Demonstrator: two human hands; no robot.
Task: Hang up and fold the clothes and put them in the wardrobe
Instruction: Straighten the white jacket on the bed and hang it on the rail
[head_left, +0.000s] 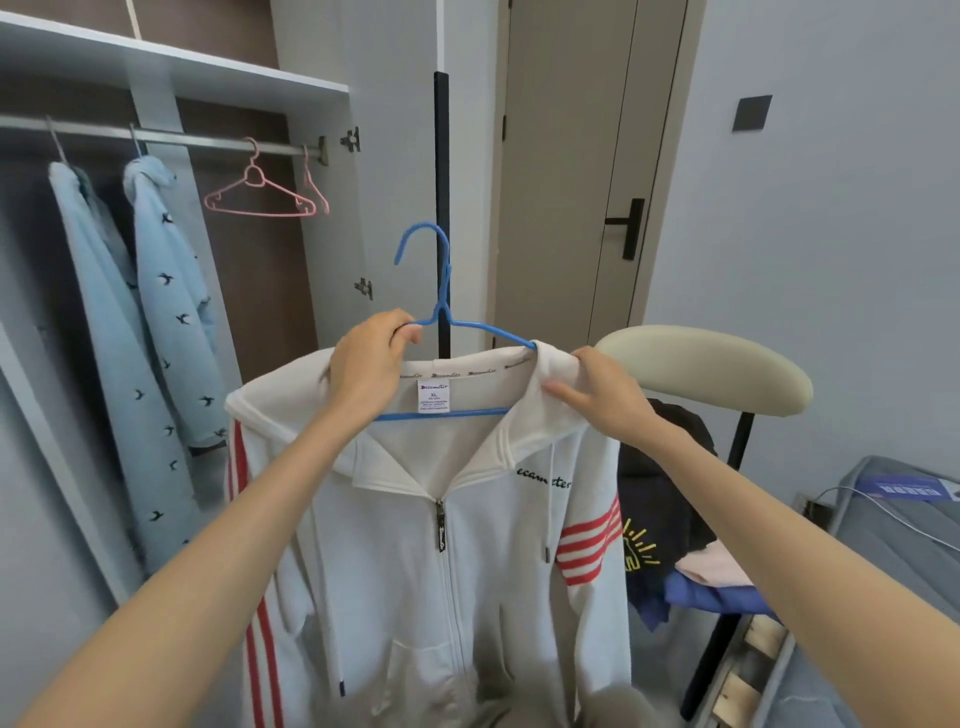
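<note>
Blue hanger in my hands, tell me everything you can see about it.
The blue hanger is thin, seemingly coated wire: open hook on top catching nothing, twisted neck, sloping shoulders, straight bottom bar. It stands upright inside the collar of the white hoodie. The left hand grips its left shoulder; the right hand pinches the collar over its right end.

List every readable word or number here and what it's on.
"XL": neck label of the white hoodie.
"ecameter": black chest script, its start hidden by the hood.
Neck tape and the label's brand word: blurred, likely the same name.
Label's small print, blue card: too small to read.
</note>
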